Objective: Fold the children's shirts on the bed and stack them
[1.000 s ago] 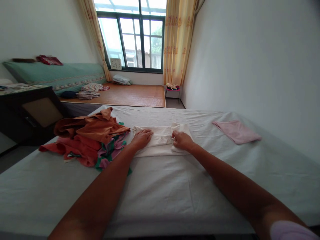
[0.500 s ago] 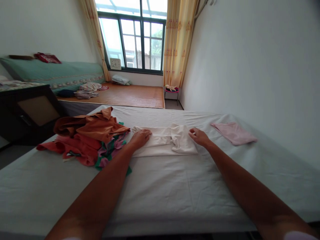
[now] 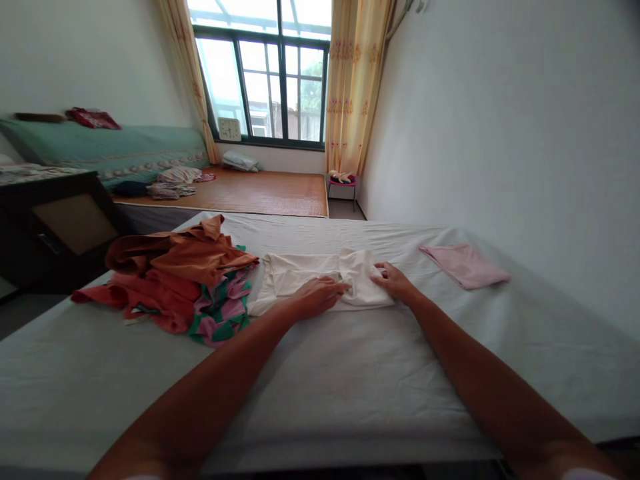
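- Viewing by head camera, from a distance. White garment (image 3: 313,267) lies flat on the sheeted bed (image 3: 350,393), midway between its left and right edges, closer to the far edge than to the near one.
- Garment is layered in a broad strip; the layer at its right end is rumpled along its inner border.
- Left hand (image 3: 320,297): palm down over the garment's near side, fingers together and reaching to that rumpled border. I cannot tell whether the tips pinch cloth or only press it.
- Right hand (image 3: 395,280): at the garment's right end, thumb and forefinger slightly parted, a narrow gap. Contact looks likely; I cannot confirm a grip.
- Handling, my estimate: light, limp, thin; not fragile, not notably slippery. Layers could slide over one another and wrinkle under a drag.
- Best hold, my judgement: thumb and fingers at the right-end corners, taking all layers together, with a flat palm steadying the middle.
- Toward the bed's far left corner: heap of orange garment (image 3: 185,253), red garment (image 3: 163,293) and green-and-pink garment (image 3: 225,308), just beside the white one.
- Toward the far right corner: folded pink cloth (image 3: 465,265), apart from the right hand.
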{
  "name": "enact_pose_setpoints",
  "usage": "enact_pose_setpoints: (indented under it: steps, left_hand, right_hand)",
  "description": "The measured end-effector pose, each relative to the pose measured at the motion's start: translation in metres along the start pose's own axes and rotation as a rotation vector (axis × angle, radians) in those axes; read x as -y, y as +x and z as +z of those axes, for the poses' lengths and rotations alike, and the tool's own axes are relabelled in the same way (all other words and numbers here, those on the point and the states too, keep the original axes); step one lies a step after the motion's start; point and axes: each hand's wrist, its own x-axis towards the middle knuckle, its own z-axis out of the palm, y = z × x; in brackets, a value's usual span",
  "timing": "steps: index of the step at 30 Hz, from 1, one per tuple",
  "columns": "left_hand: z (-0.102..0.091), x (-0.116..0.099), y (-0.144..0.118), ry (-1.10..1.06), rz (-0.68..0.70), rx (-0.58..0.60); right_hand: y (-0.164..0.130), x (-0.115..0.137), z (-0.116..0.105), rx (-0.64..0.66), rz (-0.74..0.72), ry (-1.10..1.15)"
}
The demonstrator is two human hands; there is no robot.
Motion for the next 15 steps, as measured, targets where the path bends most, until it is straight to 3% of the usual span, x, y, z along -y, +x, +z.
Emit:
enact_pose_setpoints:
  steps: [5,15]
  left_hand:
    - [0.0062,-0.0047,0.0045,-0.077,0.07,0.027]
    - [0.0064,-0.0113,0.0083,0.064,-0.083,-0.074]
  right_hand:
    - [-0.004,0.0005,-0.0011,-0.013,-0.021,0.016]
    - [-0.0053,0.0015,-0.0017,-0.04,-0.119,-0.134]
